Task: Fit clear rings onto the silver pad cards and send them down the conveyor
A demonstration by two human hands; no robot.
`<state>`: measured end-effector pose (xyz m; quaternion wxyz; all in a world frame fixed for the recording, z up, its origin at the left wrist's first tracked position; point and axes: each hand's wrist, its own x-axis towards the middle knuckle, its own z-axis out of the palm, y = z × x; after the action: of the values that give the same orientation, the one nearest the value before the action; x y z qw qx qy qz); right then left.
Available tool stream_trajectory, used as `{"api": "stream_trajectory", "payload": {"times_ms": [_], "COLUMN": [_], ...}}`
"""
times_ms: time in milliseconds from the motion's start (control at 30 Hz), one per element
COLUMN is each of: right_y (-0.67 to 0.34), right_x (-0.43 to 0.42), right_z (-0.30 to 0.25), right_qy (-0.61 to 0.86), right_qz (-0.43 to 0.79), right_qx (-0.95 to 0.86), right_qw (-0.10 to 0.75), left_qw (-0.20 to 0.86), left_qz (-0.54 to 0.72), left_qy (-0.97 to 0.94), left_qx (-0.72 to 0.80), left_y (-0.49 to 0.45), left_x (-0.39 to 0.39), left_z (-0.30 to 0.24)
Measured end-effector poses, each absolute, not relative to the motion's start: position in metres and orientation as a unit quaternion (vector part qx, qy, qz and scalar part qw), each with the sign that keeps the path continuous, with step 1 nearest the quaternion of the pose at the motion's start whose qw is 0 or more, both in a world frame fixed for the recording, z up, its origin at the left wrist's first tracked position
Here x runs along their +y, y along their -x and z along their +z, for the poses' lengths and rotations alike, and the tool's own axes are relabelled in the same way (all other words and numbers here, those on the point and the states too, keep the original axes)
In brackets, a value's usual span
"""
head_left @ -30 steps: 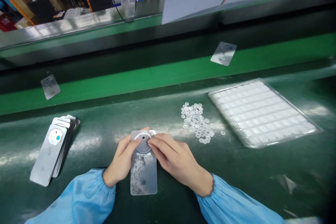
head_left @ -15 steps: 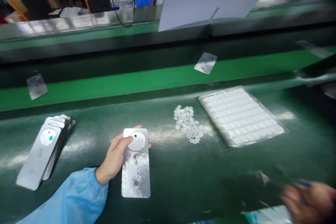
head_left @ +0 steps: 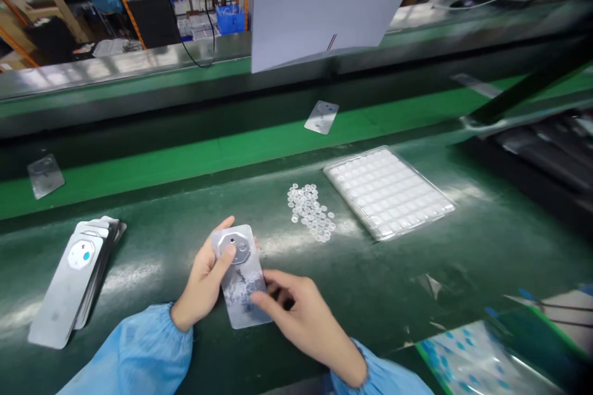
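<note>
A silvery phone back cover with an octagonal camera plate is held upright in my left hand. The left thumb presses on the camera plate, and the fingers go behind the cover. My right hand is at the cover's lower right, thumb over its front and the other fingers curled at its right edge. Left of my hands lies a fanned stack of similar covers; the top one has a blue dot on its camera plate. To the right, small clear rings lie in a loose pile.
A clear-edged white tray with rows of cells lies beyond the rings. Plastic bags with blue pieces are at the lower right. Single covers lie on the green belt. A white sheet hangs ahead; black trays stand right.
My right hand has come from the bags at the lower right to the cover and taken its lower right edge. The cover has tilted slightly in my left hand. The view has shifted right.
</note>
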<state>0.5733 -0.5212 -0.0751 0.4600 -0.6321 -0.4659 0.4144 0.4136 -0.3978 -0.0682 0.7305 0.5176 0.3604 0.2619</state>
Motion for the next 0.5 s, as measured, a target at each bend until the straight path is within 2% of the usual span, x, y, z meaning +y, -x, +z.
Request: {"api": "stream_trajectory", "payload": {"times_ms": [33, 100, 200, 267, 367, 500], "right_y": [-0.562, -0.548, -0.546, -0.548, -0.550, -0.551], "right_x": [-0.511, -0.502, -0.506, -0.511, -0.514, -0.511], "right_z": [-0.075, -0.076, -0.079, -0.079, -0.077, -0.075], "right_qy": [0.602, 0.579, 0.592, 0.598, 0.601, 0.598], "right_qz": [0.473, 0.519, 0.484, 0.454, 0.434, 0.437], "right_qx": [-0.456, -0.435, -0.452, -0.478, -0.504, -0.516], "right_qw": [0.453, 0.454, 0.459, 0.456, 0.444, 0.431], "left_qw": [0.702, 0.580, 0.319, 0.216, 0.168, 0.159], "left_qz": [0.282, 0.340, 0.364, 0.320, 0.282, 0.239], "left_qy": [-0.545, -0.647, -0.826, -0.894, -0.925, -0.939], "left_qx": [0.362, 0.360, 0.288, 0.228, 0.191, 0.192], "left_y": [-0.412, -0.408, -0.398, -0.392, -0.388, -0.395], "left_x": [-0.397, -0.392, -0.377, -0.369, -0.364, -0.366], "left_z": [-0.068, -0.067, -0.064, -0.061, -0.056, -0.054]}}
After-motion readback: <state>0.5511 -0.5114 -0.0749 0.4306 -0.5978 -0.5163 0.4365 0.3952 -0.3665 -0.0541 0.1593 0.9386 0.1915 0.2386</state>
